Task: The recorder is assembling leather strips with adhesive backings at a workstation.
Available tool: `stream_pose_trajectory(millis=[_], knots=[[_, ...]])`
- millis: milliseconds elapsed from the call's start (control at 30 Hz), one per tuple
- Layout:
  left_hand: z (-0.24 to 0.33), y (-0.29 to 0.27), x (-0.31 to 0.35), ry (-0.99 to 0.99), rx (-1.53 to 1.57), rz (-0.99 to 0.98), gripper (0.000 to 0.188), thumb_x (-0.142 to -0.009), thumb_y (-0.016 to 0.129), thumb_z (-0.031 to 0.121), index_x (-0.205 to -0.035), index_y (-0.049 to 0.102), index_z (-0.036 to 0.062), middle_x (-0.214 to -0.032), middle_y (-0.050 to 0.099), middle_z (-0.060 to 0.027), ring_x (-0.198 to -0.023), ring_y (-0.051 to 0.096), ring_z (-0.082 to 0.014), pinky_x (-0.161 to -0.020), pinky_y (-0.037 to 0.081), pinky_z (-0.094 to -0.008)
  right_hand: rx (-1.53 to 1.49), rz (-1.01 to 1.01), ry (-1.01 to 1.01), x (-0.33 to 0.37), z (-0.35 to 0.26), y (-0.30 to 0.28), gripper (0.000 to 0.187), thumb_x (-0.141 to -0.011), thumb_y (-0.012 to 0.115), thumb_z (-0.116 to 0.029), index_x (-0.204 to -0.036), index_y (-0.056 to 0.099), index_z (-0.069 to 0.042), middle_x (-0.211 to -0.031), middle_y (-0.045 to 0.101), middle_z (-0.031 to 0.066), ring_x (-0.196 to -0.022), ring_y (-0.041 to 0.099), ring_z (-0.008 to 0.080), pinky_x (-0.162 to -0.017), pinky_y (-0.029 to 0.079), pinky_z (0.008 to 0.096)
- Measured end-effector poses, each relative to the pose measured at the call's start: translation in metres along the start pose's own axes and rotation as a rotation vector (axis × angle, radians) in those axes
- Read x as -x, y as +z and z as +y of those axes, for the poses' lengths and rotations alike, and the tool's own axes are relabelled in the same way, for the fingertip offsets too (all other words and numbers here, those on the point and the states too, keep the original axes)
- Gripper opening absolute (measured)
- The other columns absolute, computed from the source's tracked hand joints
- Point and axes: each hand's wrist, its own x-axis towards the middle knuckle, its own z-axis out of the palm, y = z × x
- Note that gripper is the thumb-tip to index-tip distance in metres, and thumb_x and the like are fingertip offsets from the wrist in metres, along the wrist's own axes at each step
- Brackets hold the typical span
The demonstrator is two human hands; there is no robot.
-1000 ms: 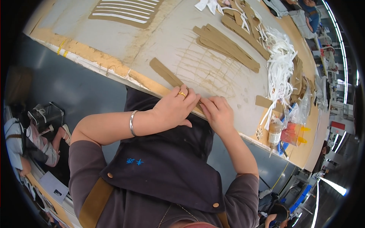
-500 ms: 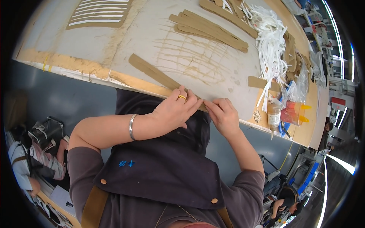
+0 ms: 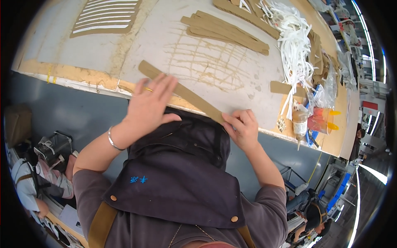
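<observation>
A long brown fabric strip (image 3: 191,97) lies slanting across the front edge of the worktable (image 3: 144,39). Its near right end is pinched between the thumb and fingers of my right hand (image 3: 243,129). My left hand (image 3: 151,103) lies flat over the strip's far left part, fingers stretched out and thumb spread to the side. Beyond the strip, dried glue lines cross the tabletop. Farther back rests a pile of similar brown strips (image 3: 225,33).
At the right hangs a heap of white tapes (image 3: 291,45), beside a glue bottle (image 3: 299,124) and a container with orange-yellow tips (image 3: 322,120). A brown panel with white stripes (image 3: 105,17) lies far left. People sit at work on both sides.
My left hand has slid leftward along the strip, away from my right hand, and its fingers have straightened. The strip now shows flat and wider. My right hand has barely moved.
</observation>
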Motion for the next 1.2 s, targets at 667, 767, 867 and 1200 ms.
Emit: stream_pose_trajectory(millis=[667,767,867,1200], knots=[[-0.168,-0.019,-0.088,-0.265,-0.186,0.546,0.026,-0.088,0.065,0.014,-0.113,0.066,0.0197,-0.108,0.066,0.0010,-0.106,0.060,-0.0194,-0.099,0.037,-0.0422,0.422,0.289,0.004,-0.136,0.128,-0.058,0.027,-0.075,0.069,0.006,-0.095,0.075,-0.011,-0.092,0.064,0.0068,-0.083,0.060,0.0261,-0.072,0.050,0.0355],[-0.184,-0.016,-0.044,-0.320,-0.119,0.456,0.021,-0.087,0.067,0.016,-0.108,0.068,0.0188,-0.107,0.067,0.0012,-0.108,0.060,-0.0201,-0.096,0.038,-0.0419,0.134,0.265,0.017,-0.151,0.101,-0.015,0.029,-0.075,0.063,0.007,-0.096,0.074,-0.010,-0.098,0.065,0.0102,-0.092,0.062,0.0295,-0.081,0.051,0.0393],[-0.191,-0.008,-0.031,-0.316,-0.085,0.439,0.020,-0.085,0.069,0.019,-0.105,0.069,0.0184,-0.103,0.066,0.0015,-0.104,0.060,-0.0204,-0.091,0.040,-0.0404,-0.054,0.168,-0.022,-0.192,0.046,0.041,0.031,-0.076,0.060,0.008,-0.098,0.073,-0.010,-0.103,0.064,0.0122,-0.100,0.061,0.0312,-0.087,0.050,0.0407],[-0.203,0.003,-0.060,-0.248,-0.261,0.536,0.009,-0.086,0.066,0.022,-0.088,0.064,0.0133,-0.088,0.062,0.0000,-0.090,0.061,-0.0209,-0.080,0.042,-0.0379,-0.083,-0.133,0.038,-0.302,-0.062,0.150,0.050,-0.080,0.056,0.003,-0.124,0.065,-0.018,-0.114,0.055,0.0090,-0.105,0.056,0.0296,-0.087,0.053,0.0400]])
